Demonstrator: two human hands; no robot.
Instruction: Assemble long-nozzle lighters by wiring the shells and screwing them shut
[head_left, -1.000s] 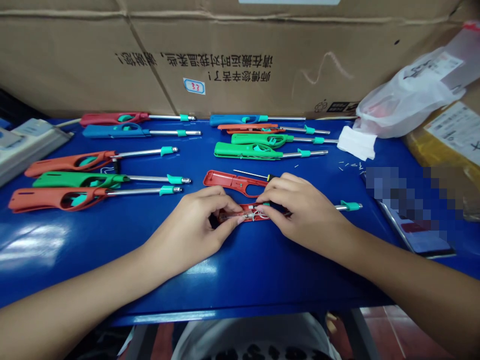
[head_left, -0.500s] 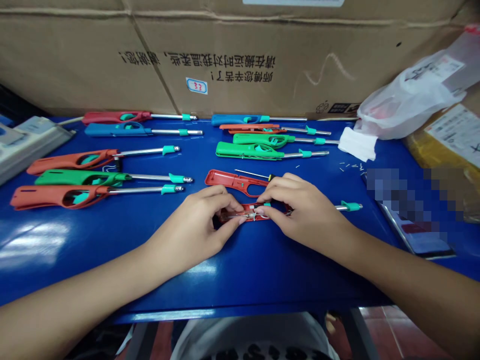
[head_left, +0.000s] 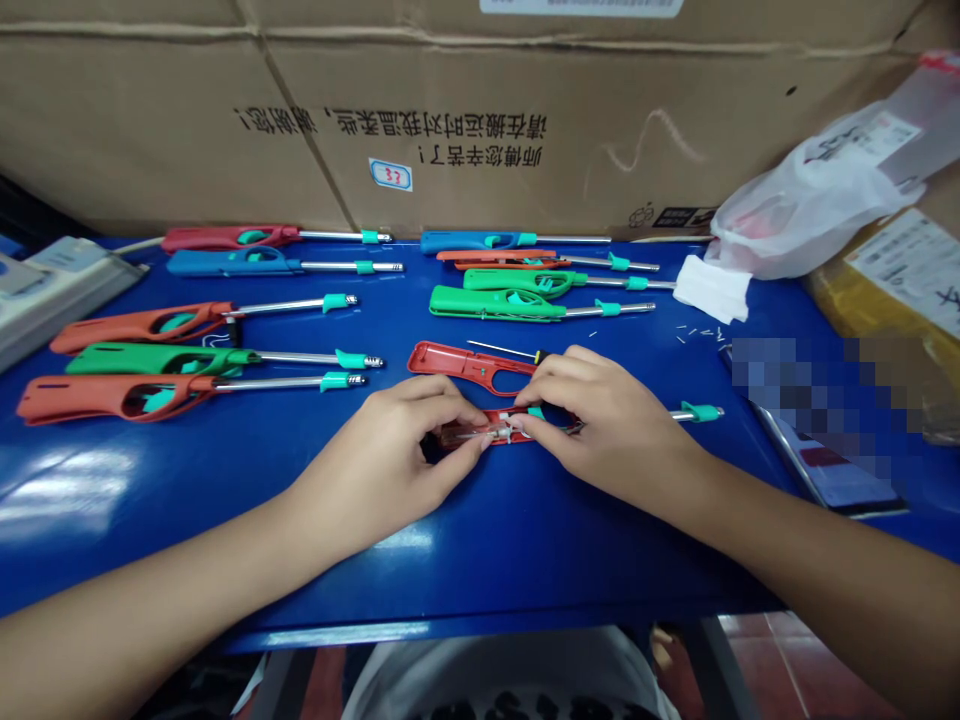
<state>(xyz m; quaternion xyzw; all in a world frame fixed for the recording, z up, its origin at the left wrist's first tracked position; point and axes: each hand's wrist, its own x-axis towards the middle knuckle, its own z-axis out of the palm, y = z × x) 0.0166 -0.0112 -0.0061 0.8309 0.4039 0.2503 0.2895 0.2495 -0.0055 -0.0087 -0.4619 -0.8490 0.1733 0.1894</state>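
Note:
An opened red long-nosed lighter [head_left: 491, 428] lies in front of me, its inner parts bare and its metal tube running right to a teal tip [head_left: 703, 413]. My left hand [head_left: 416, 435] is closed on the lighter's left part, thumb and forefinger at the clear piece inside. From the right, my right hand [head_left: 592, 405] pinches at the middle of the same lighter, near a small white and teal part; the fingers hide some of it. Just behind lies the loose red half shell [head_left: 457, 362]. A screwdriver [head_left: 499, 348] rests beyond it, its handle partly covered by my right hand.
Several assembled lighters lie in rows at left [head_left: 142, 325] and at the back [head_left: 495, 300]. Small screws [head_left: 701, 332], white paper [head_left: 711, 287] and a phone [head_left: 825, 450] are at right. A cardboard box [head_left: 465, 80] closes off the back; a power strip [head_left: 60, 290] sits left.
Both hands stay at the red lighter, with hardly any finger movement. The whole view has shifted very slightly.

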